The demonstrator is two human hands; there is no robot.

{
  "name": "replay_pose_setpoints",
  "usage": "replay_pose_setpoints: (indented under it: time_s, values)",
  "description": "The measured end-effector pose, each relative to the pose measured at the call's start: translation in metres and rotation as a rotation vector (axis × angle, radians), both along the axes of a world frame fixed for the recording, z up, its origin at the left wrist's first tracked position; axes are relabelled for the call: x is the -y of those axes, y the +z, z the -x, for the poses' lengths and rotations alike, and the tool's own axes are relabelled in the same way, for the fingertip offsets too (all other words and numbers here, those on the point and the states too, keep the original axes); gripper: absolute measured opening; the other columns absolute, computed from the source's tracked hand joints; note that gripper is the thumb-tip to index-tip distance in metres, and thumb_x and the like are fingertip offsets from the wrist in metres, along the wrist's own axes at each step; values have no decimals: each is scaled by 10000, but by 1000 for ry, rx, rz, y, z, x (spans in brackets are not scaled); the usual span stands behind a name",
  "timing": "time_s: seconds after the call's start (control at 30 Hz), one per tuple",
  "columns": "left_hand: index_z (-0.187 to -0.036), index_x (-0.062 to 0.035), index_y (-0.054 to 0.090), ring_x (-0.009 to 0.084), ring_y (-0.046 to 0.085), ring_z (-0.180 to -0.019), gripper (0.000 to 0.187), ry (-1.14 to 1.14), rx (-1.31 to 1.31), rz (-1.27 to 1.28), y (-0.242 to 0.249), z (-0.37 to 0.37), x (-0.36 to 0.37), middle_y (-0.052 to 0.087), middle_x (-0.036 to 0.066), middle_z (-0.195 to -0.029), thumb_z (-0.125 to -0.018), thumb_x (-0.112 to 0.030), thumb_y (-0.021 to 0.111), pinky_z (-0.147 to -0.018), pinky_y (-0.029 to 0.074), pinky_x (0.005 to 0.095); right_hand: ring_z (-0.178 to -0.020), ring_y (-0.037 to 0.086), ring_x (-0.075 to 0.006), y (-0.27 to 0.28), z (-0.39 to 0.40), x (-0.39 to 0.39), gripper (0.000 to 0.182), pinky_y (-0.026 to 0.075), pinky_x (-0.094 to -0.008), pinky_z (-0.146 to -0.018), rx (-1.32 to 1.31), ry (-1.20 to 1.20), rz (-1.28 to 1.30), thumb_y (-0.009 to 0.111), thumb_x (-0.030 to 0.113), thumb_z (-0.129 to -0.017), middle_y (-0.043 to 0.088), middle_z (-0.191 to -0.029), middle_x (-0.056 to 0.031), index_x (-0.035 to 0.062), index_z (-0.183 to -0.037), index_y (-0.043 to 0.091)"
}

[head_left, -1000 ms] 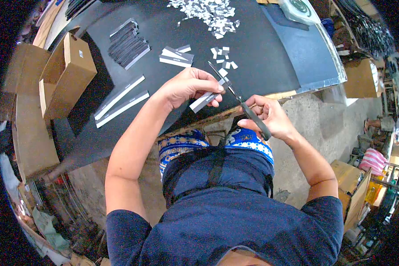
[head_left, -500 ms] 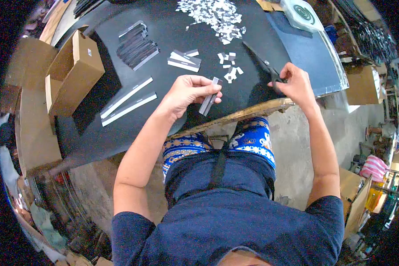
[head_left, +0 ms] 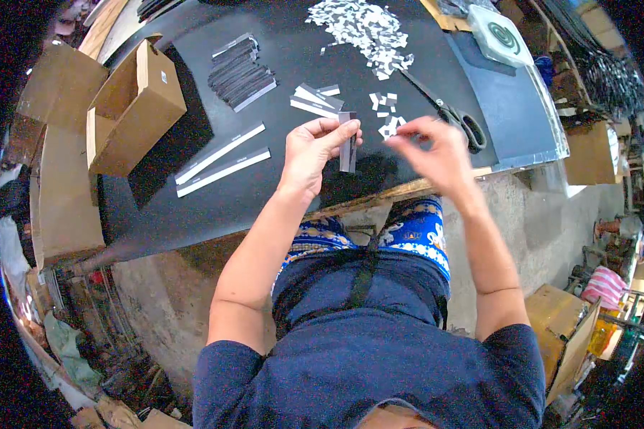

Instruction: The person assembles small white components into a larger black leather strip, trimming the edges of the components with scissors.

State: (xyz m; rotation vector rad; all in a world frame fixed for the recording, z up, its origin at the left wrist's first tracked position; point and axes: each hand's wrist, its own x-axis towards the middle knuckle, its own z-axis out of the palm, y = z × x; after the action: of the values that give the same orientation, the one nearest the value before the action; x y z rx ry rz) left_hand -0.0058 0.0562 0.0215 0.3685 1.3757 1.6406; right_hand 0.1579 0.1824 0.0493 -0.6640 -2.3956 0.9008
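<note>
Between its thumb and fingers, my left hand (head_left: 313,154) grips a short grey-and-black strip (head_left: 348,154), held upright above the table's near edge. My right hand (head_left: 436,151) is in the air to the right of it, blurred, its fingers apart and holding nothing I can see. Black-handled scissors (head_left: 472,132) lie on the table just beyond the right hand, blades pointing away. Small cut white and grey pieces (head_left: 388,100) lie near the right fingertips. Several white-and-black strips (head_left: 315,100) rest behind the left hand.
A large heap of cut pieces (head_left: 361,32) covers the far middle. Left of it is a stack of dark strips (head_left: 241,75), with two long strips (head_left: 222,161) nearer. An open cardboard box (head_left: 139,114) stands left. A clear plastic container (head_left: 504,36) sits far right.
My right hand has let go of the scissors, now lying on the table, and moved left toward my left hand. The left hand still holds the strip, now turned more upright. The view has shifted slightly.
</note>
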Motion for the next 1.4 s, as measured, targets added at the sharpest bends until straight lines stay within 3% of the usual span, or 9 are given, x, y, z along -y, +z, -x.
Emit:
replay_pose_setpoints:
  time_s: [0.07,0.37,0.53,0.63,0.73,0.83,1.0,1.2,1.4]
  values:
    - [-876,-38,690,84,631,-676,135,76,16,-55,-2,-3,-2,693,45,-778,-794,-115,764,-573,441,192,-628,626,-115,-12,16,23,293,494,-273,-578,-89,71,332,795,269,-746,687,-723,-80,6,-839,705]
    - [-826,-30,696,41,545,-629,132,200,-35,-138,-8,8,7,664,5,-748,-805,-139,767,-567,418,201,-570,571,-83,-31,50,33,187,444,-253,-533,-71,24,594,749,178,-773,680,-671,-69,-1,-803,708]
    - [-878,-55,705,9,466,-593,185,90,-315,-65,-10,38,12,640,-44,-744,-856,-238,719,-547,356,176,-576,606,-150,-26,40,11,140,471,-295,-563,-24,5,329,727,152,-761,667,-661,-92,33,-834,721]
    - [-876,-43,702,1,397,-529,175,181,-364,21,-6,55,11,580,-61,-689,-843,-212,734,-462,295,180,-625,566,-77,-7,26,4,106,446,-235,-571,106,35,221,698,65,-810,660,-694,-16,-32,-852,701]
    - [-859,-18,676,32,483,-539,185,228,-360,-30,-14,71,0,611,-13,-701,-834,-190,740,-470,365,190,-701,591,-90,-6,14,1,98,469,-240,-642,272,210,270,668,44,-827,675,-779,-41,-39,-877,685]
    - [-878,8,658,97,603,-608,192,183,-331,-1,-19,83,-7,653,51,-742,-835,-164,730,-537,480,210,-892,629,-153,-24,6,-3,53,490,-270,-812,92,528,732,635,38,-868,667,-1037,-112,-10,-886,625]
    - [-925,5,638,131,649,-660,207,69,-276,122,-25,95,-8,676,77,-789,-839,-163,722,-586,537,246,-1057,630,-264,-40,13,-38,48,498,-346,-909,-20,588,1160,616,64,-897,620,-1170,-203,27,-924,602]
    - [-934,-9,640,108,627,-681,219,92,-172,66,-21,99,-4,665,50,-808,-849,-196,716,-639,532,231,-1031,637,-209,-47,57,-85,81,503,-314,-905,11,560,1038,600,83,-913,638,-1153,-162,10,-948,599]
    - [-915,-43,649,62,563,-594,185,46,-102,104,-8,102,-4,645,10,-776,-842,-196,723,-579,500,221,-917,636,-137,-49,94,-120,118,499,-281,-825,-227,277,838,610,132,-919,674,-1049,-93,29,-973,628]
